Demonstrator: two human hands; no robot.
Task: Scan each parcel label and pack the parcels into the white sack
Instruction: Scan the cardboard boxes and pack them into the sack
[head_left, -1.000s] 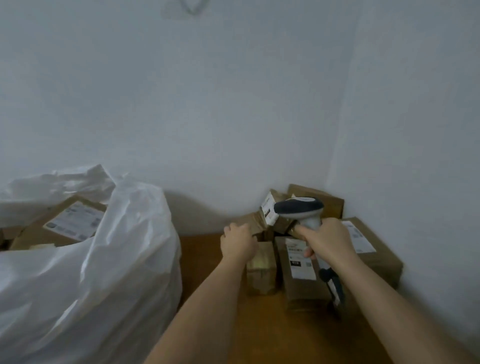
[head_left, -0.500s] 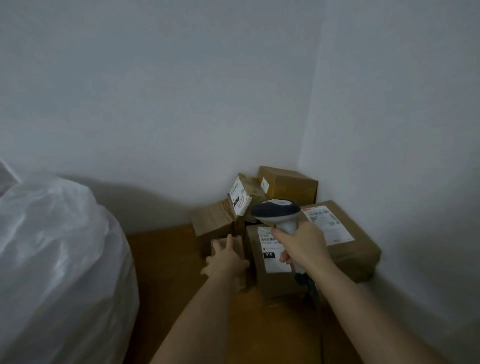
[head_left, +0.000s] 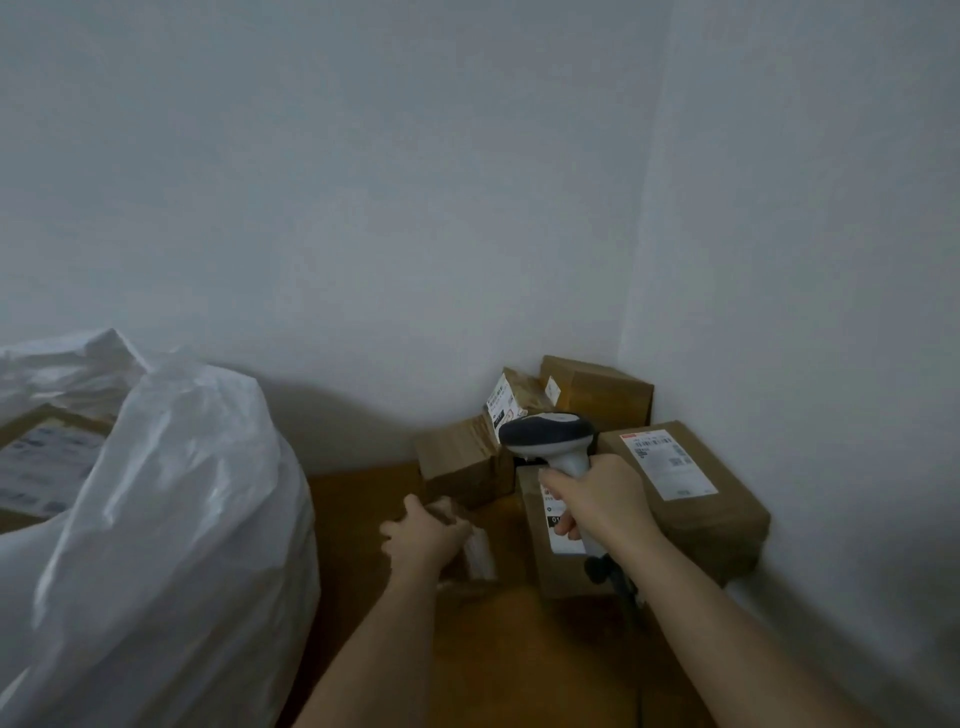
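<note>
Now lifted off the tabletop (head_left: 519, 670): small parcel (head_left: 467, 540), blurred, grasped in left grip (head_left: 423, 538) beside white sack (head_left: 171, 519). Right grip (head_left: 597, 506) clenched around scanner (head_left: 550, 441) above corner parcels (head_left: 680, 488).

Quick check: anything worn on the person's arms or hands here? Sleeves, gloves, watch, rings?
Nothing worn that shows. The left hand and right hand are bare, no gloves, and no rings visible. Both forearms are bare to the frame's bottom edge: no sleeves, watch or bands in view.

The sack (head_left: 171, 519) sits left; parcels (head_left: 691, 483) are stacked in the right corner.
</note>
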